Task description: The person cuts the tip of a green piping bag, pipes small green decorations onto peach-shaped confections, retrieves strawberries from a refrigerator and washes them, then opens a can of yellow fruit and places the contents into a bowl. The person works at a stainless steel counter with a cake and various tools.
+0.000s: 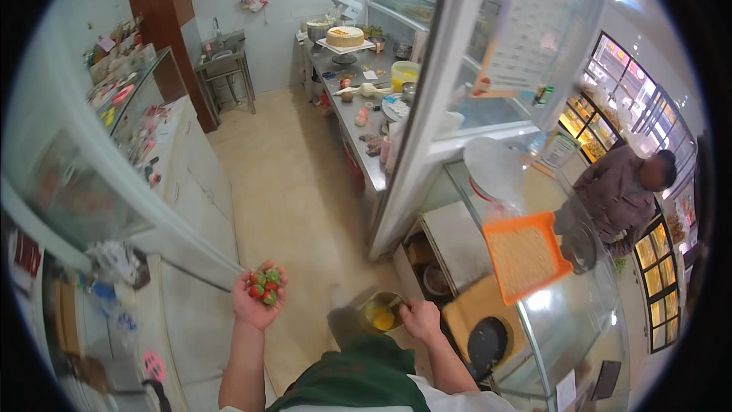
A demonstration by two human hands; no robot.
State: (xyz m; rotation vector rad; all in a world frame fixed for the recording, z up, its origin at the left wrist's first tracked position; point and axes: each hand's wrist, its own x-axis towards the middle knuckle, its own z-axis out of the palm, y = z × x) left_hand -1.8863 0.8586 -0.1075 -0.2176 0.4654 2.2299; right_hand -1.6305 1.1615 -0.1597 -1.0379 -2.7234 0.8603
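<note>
Several red strawberries (264, 286) with green leaves lie in the palm of my left hand (258, 302), its fingers curled up around them. My right hand (421, 318) grips the rim or handle of a metal bowl (374, 303); which of the two, I cannot tell. Yellow liquid (382, 319) shows inside the bowl, and a utensil seems to lean at its rim. Both hands are held out in front of my green apron (354, 375), above the floor of a doorway.
A steel worktable (357, 120) beyond the doorway bears a cake (345, 36) on a stand, a yellow-filled tub (405, 75) and tools. A sink (220, 52) stands at the back. To the right, an orange tray (526, 257) rests on a glass counter; a person (617, 189) stands behind it.
</note>
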